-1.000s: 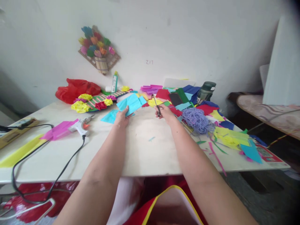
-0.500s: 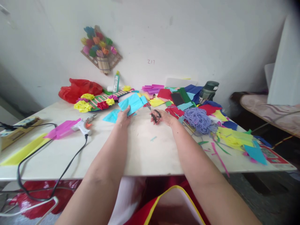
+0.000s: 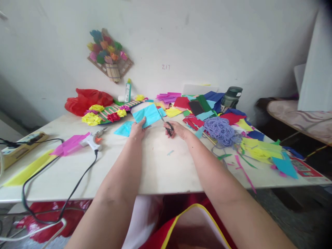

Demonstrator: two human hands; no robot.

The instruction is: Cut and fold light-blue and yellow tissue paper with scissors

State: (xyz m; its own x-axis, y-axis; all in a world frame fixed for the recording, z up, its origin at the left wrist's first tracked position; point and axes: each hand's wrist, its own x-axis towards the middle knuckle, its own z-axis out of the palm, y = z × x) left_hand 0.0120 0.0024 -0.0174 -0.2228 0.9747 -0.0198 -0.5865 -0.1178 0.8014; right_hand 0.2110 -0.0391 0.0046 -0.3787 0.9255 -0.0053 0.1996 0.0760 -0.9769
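Note:
Between the thumb and fingers of my left hand [image 3: 138, 129] is a folded sheet of light-blue crepe paper [image 3: 147, 115], held just above the table. My right hand [image 3: 175, 130] is closed round the black handles of a pair of scissors [image 3: 169, 128]. The blades reach up and left to the right edge of the sheet; at this size I cannot tell how far they are parted. Another light-blue paper piece [image 3: 123, 129] lies on the table left of my left hand. A tiny blue scrap [image 3: 170, 152] rests in front of the scissors.
A white glue gun [image 3: 91, 141] with a black cord lies at left, near a power strip [image 3: 23, 147]. Behind stands a decorated paper-flower craft [image 3: 111, 113]. To the right are purple yarn [image 3: 220, 132], coloured paper scraps [image 3: 260, 150] and a dark bottle [image 3: 231, 98].
The scissors and my right hand have shifted slightly left, and the blades' angle against the blue paper's right edge has changed. My left hand keeps its hold. The whole view has shifted slightly.

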